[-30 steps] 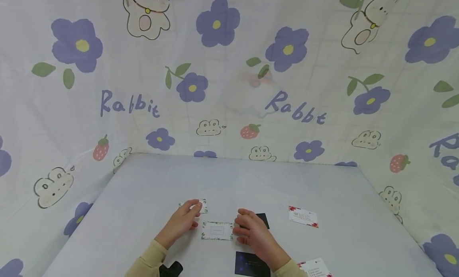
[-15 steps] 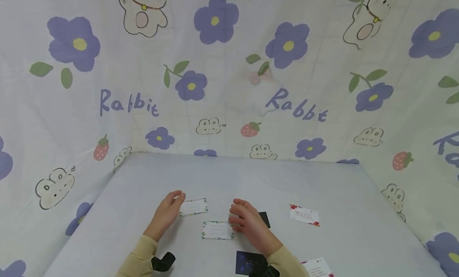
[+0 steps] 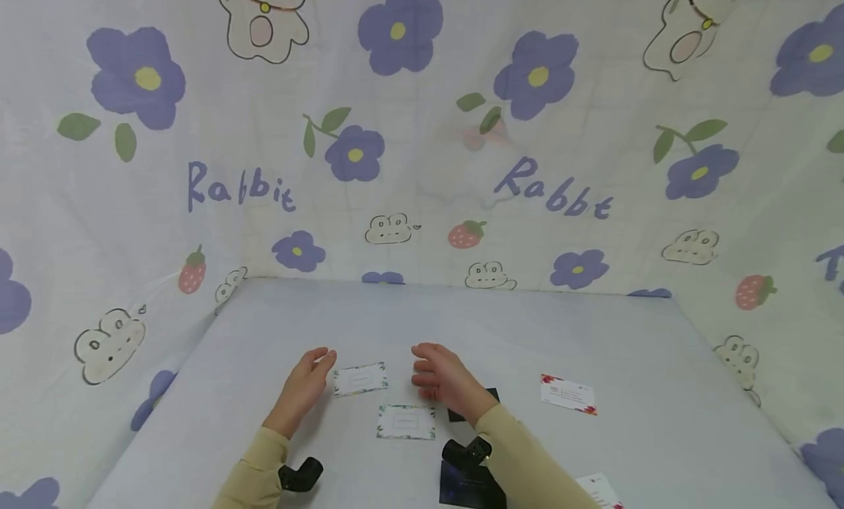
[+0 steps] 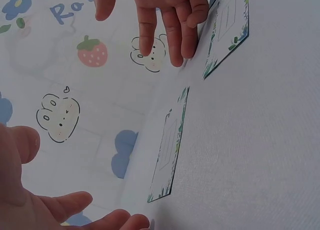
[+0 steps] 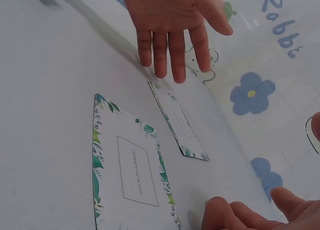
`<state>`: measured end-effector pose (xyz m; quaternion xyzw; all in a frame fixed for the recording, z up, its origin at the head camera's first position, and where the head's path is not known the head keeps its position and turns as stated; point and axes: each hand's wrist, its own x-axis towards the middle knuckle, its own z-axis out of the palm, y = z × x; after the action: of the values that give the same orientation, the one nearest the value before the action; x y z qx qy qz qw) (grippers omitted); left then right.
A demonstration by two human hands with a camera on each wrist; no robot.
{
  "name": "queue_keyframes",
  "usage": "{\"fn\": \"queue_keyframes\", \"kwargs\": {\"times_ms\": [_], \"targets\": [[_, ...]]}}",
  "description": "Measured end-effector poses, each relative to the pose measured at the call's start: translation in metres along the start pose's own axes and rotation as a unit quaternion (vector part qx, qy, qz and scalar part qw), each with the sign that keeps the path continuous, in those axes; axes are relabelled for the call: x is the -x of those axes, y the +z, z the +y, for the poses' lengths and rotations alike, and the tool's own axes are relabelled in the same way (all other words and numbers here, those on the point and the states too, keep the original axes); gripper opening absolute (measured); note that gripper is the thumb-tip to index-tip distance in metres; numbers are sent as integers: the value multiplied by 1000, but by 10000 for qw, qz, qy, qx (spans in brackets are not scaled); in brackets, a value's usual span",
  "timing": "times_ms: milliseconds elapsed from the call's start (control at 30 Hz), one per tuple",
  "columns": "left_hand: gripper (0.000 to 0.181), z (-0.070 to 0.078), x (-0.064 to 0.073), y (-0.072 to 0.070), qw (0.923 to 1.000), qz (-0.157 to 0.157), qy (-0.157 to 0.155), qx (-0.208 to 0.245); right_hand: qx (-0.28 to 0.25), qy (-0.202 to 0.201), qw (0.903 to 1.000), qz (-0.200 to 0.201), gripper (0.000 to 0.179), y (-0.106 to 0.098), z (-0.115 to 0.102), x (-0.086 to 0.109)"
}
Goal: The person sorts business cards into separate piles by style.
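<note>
Two white cards with leafy green borders lie flat on the white table: the upper card [image 3: 360, 379] and the lower card [image 3: 406, 422]. My left hand [image 3: 303, 388] hovers just left of the upper card, fingers loosely extended and holding nothing. Above and right of both cards is my right hand [image 3: 450, 381], its fingers relaxed and apart from them. The right wrist view shows the left hand's straight fingers [image 5: 176, 57] beyond the cards. Under the right forearm, a black card [image 3: 455, 414] and a dark blue card [image 3: 464, 487] are partly hidden.
A white card with red flowers [image 3: 568, 395] lies to the right. Another red-flowered card [image 3: 598, 490] is partly covered by the right sleeve. A printed curtain [image 3: 422, 165] with flowers and rabbits encloses the table [image 3: 316, 311]. Black cameras sit on both wrists.
My left hand has moved left off the upper card, uncovering it. My right hand has risen up and away from the lower card. The cards keep their places.
</note>
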<state>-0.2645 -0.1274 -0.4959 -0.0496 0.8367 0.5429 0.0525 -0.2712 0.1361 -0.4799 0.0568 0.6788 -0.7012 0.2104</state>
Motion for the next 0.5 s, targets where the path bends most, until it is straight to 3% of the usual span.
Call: {"fn": "queue_keyframes", "kwargs": {"times_ms": [267, 500], "targets": [[72, 2, 3, -4, 9992, -259, -276, -108, -101, 66, 9999, -44, 77, 3, -4, -9], [72, 1, 1, -2, 9987, -260, -428, -86, -34, 61, 9994, -330, 78, 12, 1, -14]]}}
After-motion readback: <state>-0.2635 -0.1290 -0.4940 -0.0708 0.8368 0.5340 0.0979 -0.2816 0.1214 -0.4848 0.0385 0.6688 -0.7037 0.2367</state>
